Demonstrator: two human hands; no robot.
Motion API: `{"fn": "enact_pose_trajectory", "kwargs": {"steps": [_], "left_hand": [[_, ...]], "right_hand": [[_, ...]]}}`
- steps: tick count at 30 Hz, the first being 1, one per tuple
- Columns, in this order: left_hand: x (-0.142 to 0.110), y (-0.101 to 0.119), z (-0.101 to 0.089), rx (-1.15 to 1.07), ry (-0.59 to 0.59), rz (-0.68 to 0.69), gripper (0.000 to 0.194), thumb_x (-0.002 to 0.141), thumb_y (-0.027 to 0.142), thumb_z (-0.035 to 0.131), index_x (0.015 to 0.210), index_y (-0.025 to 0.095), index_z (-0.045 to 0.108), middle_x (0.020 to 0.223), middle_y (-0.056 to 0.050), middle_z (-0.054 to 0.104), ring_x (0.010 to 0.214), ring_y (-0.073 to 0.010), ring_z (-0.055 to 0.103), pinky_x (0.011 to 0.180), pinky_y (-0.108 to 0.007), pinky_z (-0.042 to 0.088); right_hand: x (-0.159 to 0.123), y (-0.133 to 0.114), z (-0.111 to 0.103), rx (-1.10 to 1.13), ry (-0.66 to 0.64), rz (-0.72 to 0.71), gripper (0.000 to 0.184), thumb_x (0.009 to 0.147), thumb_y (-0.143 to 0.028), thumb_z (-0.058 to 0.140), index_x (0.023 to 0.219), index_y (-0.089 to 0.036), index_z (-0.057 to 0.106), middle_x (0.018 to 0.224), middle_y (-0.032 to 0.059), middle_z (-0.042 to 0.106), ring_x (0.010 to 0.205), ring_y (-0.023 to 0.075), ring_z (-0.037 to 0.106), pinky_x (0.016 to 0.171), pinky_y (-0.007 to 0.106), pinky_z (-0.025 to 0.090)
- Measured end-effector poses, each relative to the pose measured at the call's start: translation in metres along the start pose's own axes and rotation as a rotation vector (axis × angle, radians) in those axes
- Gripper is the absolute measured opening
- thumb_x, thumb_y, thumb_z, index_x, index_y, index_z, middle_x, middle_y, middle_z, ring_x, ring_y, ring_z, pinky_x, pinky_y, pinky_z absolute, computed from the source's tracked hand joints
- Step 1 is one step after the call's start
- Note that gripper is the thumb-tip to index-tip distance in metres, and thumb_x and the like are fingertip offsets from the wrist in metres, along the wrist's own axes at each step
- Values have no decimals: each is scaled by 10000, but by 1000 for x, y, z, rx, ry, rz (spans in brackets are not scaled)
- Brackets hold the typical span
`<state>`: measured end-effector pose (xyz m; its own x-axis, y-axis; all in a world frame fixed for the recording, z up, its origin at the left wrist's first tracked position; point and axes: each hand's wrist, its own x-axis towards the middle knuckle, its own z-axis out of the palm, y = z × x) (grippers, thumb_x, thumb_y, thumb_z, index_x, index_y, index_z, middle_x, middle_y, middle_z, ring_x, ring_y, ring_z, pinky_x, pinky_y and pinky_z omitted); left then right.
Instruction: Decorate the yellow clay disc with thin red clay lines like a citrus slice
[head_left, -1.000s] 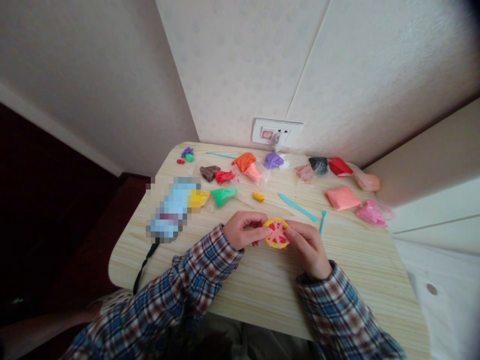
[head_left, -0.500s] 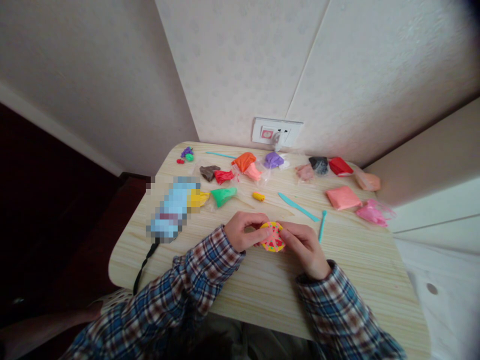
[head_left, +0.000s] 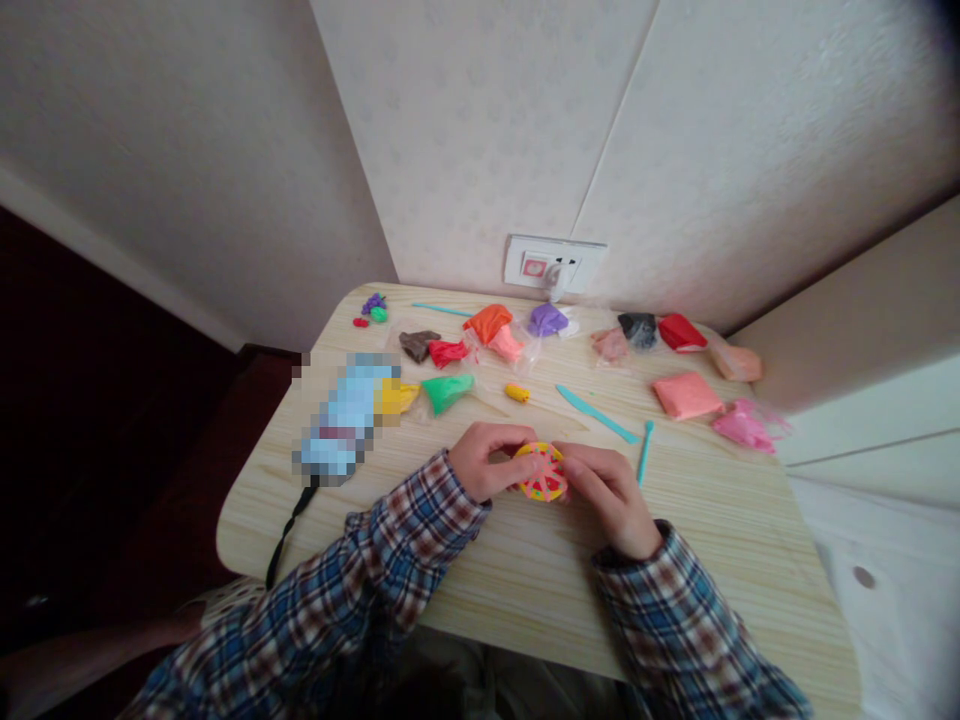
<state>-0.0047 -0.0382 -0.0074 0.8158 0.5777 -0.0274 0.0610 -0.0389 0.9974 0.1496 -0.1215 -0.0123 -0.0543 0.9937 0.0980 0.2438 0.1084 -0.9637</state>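
Observation:
A small round clay pizza (head_left: 543,480) with a yellow rim, red middle, pale pink strips and green dots is held just above the table's near part. My left hand (head_left: 491,462) pinches its left side, the thumb lying over the face. At its right edge, my right hand (head_left: 609,492) is closed with thumb and forefinger on the rim. Fingers behind the disc are hidden. Beyond the hands lie a small yellow clay roll (head_left: 517,393) and a turquoise clay knife (head_left: 596,413). Another turquoise tool (head_left: 645,452) rests just beyond my right hand.
Bagged clay lies along the back: orange (head_left: 487,324), purple (head_left: 548,320), black (head_left: 638,329), with green (head_left: 447,393) nearer. A blurred-out phone-like object (head_left: 341,420) with a black strap lies left. Small clay grapes (head_left: 373,303) sit back left. Another person's arm (head_left: 112,645) shows lower left.
The clay pizza has turned slightly between my fingers and shifted a little to the left. Both hands stay almost in place, and the things on the table have not moved.

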Motion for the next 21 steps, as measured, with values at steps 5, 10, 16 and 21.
{"fn": "enact_pose_trajectory", "kwargs": {"steps": [5,10,16,21], "left_hand": [[0,0,-1,21,36,-14,291,752,397,531,637,131,514,562,9,495,508,-85,464,490,-190,378],[-3,6,1,37,54,6,258,767,363,519,664,127,532,589,6,521,538,-87,482,525,-188,398],[-3,9,1,26,76,36,265,792,360,524,660,131,540,559,18,527,533,-88,490,578,-202,422],[-3,6,1,68,98,60,311,803,382,535,611,138,511,527,34,497,522,-80,469,626,-215,429]], "right_hand": [[0,-2,1,62,-41,8,413,891,-443,420,614,-172,564,528,0,517,509,116,461,492,239,369],[0,-1,2,93,-49,20,384,882,-433,448,658,-168,612,526,-5,531,490,109,459,474,229,356],[0,-1,3,45,-63,-14,412,892,-415,437,587,-167,562,526,-4,516,487,97,428,464,220,334],[1,0,3,46,-78,-19,394,903,-402,423,627,-165,574,538,-8,522,498,98,445,475,219,337]]}}
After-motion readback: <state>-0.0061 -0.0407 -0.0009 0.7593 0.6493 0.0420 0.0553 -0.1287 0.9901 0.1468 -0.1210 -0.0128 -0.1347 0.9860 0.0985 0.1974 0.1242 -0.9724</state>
